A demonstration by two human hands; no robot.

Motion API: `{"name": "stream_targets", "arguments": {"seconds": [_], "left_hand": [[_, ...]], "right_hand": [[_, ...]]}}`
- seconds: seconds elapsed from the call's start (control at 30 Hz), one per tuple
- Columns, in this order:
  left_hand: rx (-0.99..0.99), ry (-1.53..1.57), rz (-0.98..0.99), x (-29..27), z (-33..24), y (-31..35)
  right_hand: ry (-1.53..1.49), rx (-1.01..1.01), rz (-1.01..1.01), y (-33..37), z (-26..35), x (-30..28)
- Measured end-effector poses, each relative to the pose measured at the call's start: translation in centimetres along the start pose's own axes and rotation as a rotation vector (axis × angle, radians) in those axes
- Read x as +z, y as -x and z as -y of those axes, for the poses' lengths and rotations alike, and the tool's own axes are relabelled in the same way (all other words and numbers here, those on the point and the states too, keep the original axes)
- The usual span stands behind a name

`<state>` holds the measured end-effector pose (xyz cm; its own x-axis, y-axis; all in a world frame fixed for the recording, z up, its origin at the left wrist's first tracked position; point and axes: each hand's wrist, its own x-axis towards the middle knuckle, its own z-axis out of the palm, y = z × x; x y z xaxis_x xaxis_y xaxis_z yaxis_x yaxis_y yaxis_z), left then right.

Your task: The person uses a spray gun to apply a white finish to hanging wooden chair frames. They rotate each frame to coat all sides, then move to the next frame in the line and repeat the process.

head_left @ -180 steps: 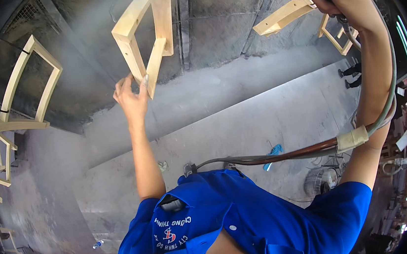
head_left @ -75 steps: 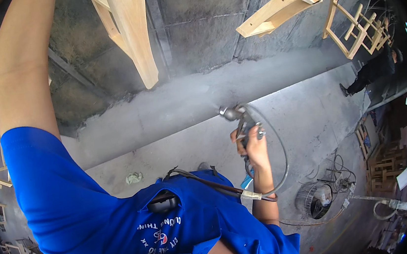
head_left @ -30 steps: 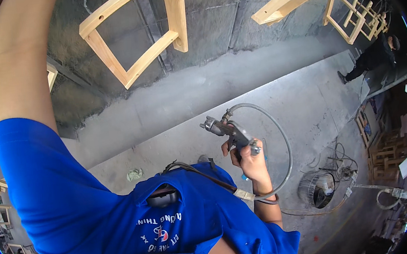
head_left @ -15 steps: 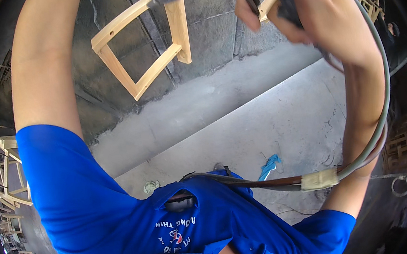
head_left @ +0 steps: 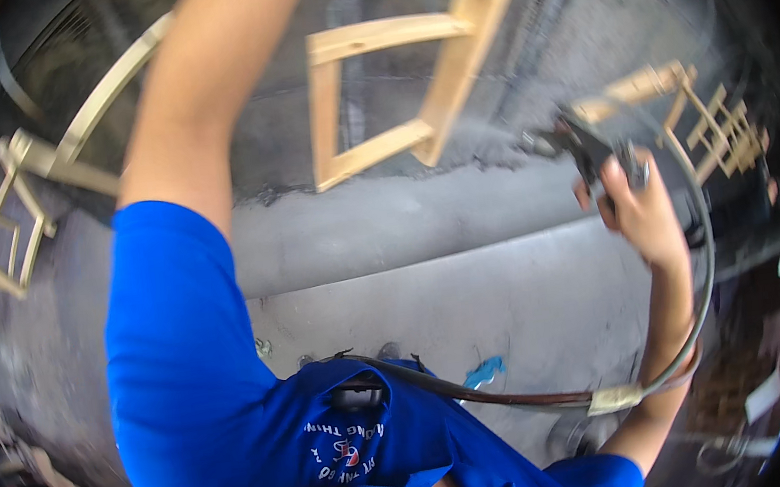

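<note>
My right hand (head_left: 631, 204) is closed round a dark spray gun (head_left: 589, 148), its metal nozzle pointing left. A pale mist stretches from the nozzle toward a bare wooden frame (head_left: 381, 157), four-sided with one thicker leg. The gun and frame stand apart. At the upper left, my left arm (head_left: 195, 102) reaches up past the picture's top edge, so that hand is out of sight. From the gun a grey hose (head_left: 707, 229) loops down along my right arm, bound to a brown one by pale tape (head_left: 615, 400).
More pale wooden frames stand at the left (head_left: 5, 246), and a slatted wooden piece (head_left: 725, 132) at the right. Behind the frame rises a dark stained surface. On the grey floor lies a blue cloth (head_left: 485, 372). The hoses cross in front of my body.
My right hand has come down and right with the spray gun, and mist now shows. The wooden frame appears farther right and turned. My left arm has swung toward the right.
</note>
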<state>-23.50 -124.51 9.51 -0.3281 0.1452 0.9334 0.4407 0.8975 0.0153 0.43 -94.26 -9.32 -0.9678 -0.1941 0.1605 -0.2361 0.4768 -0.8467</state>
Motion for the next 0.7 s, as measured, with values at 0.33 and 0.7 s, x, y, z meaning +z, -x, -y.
{"name": "stream_targets", "arguments": {"seconds": [0.33, 0.7], "left_hand": [[-0.940, 0.322, -0.247, -2.8, 23.1, 37.7], [-0.506, 0.731, 0.139, -0.5, 25.8, 35.3]], "right_hand": [[-0.325, 0.109, -0.261, 7.1, -11.7, 14.6], [-0.405, 0.358, -0.489, 9.7, -9.7, 32.3]]}}
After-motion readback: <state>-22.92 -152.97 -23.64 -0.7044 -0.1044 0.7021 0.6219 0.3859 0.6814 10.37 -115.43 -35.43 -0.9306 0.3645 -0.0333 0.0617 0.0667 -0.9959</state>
